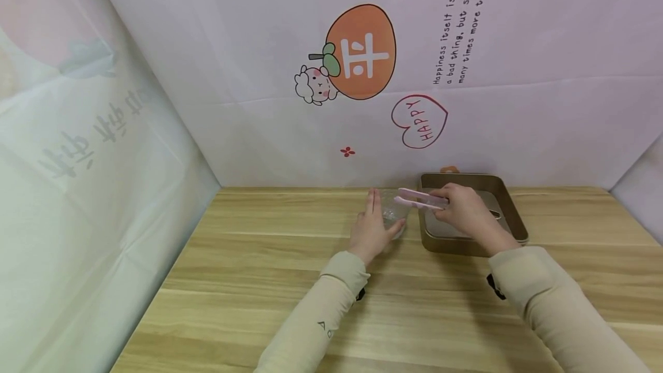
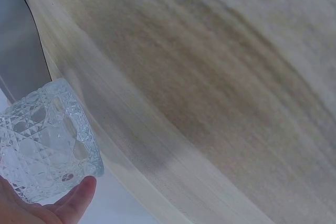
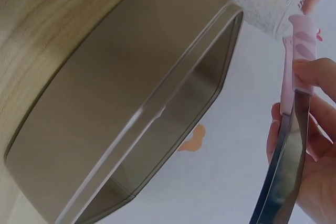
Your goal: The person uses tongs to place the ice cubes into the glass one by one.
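Observation:
A clear cut-glass tumbler (image 1: 392, 207) stands on the table near the back wall. My left hand (image 1: 370, 230) holds it, with two long fingers along its left side and the thumb across on the right. In the left wrist view its diamond-patterned wall (image 2: 42, 135) shows beside a fingertip. My right hand (image 1: 470, 212) grips metal tongs with pink tips (image 3: 304, 40), thumb on one arm and fingers behind the other. The tong tips are slightly apart and point left at the tumbler; I see nothing between them.
A bronze-coloured rectangular tin (image 1: 456, 244) with raised walls sits under my right hand, close to the back wall. A small shiny object (image 1: 496, 214) shows inside it by the wrist. The wood-grain table (image 1: 248, 281) meets a printed white cloth wall (image 1: 269, 143).

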### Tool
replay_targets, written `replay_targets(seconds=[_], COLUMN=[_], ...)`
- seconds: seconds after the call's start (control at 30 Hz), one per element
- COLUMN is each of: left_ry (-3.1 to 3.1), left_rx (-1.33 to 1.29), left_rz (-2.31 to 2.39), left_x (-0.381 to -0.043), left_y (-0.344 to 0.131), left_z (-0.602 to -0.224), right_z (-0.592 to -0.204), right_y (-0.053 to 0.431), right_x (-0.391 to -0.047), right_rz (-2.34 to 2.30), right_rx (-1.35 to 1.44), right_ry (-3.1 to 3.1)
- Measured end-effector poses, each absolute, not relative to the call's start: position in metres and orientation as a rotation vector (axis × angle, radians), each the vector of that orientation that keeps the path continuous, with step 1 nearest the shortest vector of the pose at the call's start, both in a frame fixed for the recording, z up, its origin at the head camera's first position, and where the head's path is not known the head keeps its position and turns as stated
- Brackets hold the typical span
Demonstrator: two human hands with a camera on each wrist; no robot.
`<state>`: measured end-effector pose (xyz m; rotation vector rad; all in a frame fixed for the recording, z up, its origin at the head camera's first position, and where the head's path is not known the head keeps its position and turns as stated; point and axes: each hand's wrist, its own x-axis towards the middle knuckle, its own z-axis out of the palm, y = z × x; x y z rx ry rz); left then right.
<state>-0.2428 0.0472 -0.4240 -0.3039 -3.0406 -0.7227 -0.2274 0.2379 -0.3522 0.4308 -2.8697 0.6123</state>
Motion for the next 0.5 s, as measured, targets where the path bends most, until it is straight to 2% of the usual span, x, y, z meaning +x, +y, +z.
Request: replay_targets(seconds=[0.5], left_ry=[-3.034], left_rx=[-0.301], left_rz=[-0.695], left_x=[-0.244], left_y=[0.047], left_z=[-0.426], right_z=[-0.365], right_y=[0.265], right_x=[-0.231], right_rz=[0.595], right_rx=[0.084], right_ry=[-2.835])
